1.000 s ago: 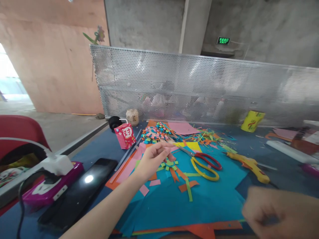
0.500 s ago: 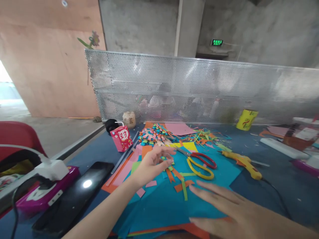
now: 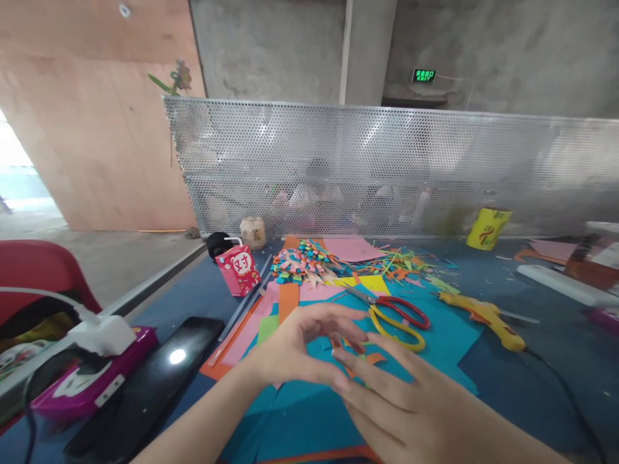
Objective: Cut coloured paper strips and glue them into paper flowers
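My left hand [image 3: 309, 345] is curved above the blue paper [image 3: 300, 419], thumb and fingers apart, with nothing seen in it. Fingers spread, my right hand [image 3: 406, 399] meets the left thumb tip from the right and also shows nothing held. Small orange paper strips [image 3: 374, 358] lie partly hidden beneath both hands. Just beyond them rest scissors [image 3: 397, 322] with one red and one yellow handle. Farther back is a heap of fringed multicoloured paper [image 3: 309, 258]. An orange strip [image 3: 289, 301] and a green piece [image 3: 267, 328] lie left of the hands.
A black phone [image 3: 149, 380], a purple power strip [image 3: 97, 380] and a pink drink carton [image 3: 238, 269] stand on the left. On the right are a yellow glue gun [image 3: 483, 317] with its cable and a yellow can [image 3: 488, 229]. A perforated metal screen [image 3: 300, 142] borders the back.
Both hands have come together over the blue paper. My right hand has moved left, my left hand slightly nearer and to the right. The view has shifted a little.
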Motion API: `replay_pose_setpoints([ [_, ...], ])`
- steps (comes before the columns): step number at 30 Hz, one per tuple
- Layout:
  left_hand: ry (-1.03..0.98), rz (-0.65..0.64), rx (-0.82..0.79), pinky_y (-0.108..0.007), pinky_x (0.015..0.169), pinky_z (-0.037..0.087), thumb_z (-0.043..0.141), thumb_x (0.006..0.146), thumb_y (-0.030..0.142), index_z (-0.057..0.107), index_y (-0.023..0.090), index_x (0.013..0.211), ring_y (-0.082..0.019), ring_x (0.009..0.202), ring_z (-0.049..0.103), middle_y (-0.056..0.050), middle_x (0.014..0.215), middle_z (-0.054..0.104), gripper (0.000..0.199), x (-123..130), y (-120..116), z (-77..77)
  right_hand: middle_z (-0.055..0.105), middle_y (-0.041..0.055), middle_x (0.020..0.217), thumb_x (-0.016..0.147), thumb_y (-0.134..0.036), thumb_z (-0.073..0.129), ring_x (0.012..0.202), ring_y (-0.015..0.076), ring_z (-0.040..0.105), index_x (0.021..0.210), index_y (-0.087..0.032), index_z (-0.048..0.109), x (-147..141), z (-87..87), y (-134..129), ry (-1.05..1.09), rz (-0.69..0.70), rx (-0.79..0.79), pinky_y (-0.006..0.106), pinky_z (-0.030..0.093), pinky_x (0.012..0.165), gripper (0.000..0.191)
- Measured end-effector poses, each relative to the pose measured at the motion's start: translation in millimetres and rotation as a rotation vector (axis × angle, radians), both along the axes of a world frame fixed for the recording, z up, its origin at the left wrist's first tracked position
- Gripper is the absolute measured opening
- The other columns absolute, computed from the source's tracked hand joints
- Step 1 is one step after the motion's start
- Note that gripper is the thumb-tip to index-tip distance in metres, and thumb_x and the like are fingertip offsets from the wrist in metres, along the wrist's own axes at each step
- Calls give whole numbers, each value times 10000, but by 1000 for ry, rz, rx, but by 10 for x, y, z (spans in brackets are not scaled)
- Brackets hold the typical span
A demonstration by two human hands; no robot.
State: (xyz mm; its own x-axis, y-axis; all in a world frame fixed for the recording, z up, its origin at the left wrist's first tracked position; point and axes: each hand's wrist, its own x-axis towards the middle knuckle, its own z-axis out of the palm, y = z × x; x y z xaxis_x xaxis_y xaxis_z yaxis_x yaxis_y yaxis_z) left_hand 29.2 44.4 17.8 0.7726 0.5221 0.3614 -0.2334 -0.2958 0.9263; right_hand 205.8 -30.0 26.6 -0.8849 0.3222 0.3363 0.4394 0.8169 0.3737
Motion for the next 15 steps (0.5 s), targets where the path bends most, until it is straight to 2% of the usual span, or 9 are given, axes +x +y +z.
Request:
replay_pose_setpoints([
  [3,70,110,45,-318,737,444,679,577,209,529,209,1041,-188,824,567,-57,882,596,487,37,-1,-28,632,85,969,808,-110,325,1054,250,466,926,-165,608,-25,-111,85,11,-40,15,461,375,886,311],
  [7,127,392,102,-271,709,447,551,706,248,594,174,879,-155,791,580,-50,829,628,192,34,132,-24,585,108,1032,819,-140,356,1052,252,448,852,-142,607,31,-71,319,-5,-61,-77,458,343,886,253],
  [9,107,594,134,-269,707,444,454,765,269,582,162,870,-147,766,588,-50,799,638,197,-25,267,-14,577,73,1037,823,-194,383,1059,224,438,878,-170,591,97,-13,479,12,-110,-226,405,370,862,217],
  [11,185,810,176,-279,688,440,454,755,294,563,153,879,-155,726,590,-51,756,638,216,-110,407,-29,579,68,1022,813,-230,417,969,206,500,960,-179,565,164,5,639,109,-290,-347,360,412,798,215],
  [13,389,908,251,-298,656,434,485,721,350,549,158,926,-180,697,588,-51,708,640,288,-184,513,-81,593,82,971,796,-228,441,879,206,541,977,-171,558,201,-35,784,185,-451,-422,340,431,733,223],
  [15,553,926,333,-314,680,423,518,682,388,554,155,935,-203,733,583,-67,761,645,346,-220,568,-166,592,81,971,795,-218,437,878,201,545,978,-172,555,187,-113,901,222,-486,-483,324,422,743,222],
])
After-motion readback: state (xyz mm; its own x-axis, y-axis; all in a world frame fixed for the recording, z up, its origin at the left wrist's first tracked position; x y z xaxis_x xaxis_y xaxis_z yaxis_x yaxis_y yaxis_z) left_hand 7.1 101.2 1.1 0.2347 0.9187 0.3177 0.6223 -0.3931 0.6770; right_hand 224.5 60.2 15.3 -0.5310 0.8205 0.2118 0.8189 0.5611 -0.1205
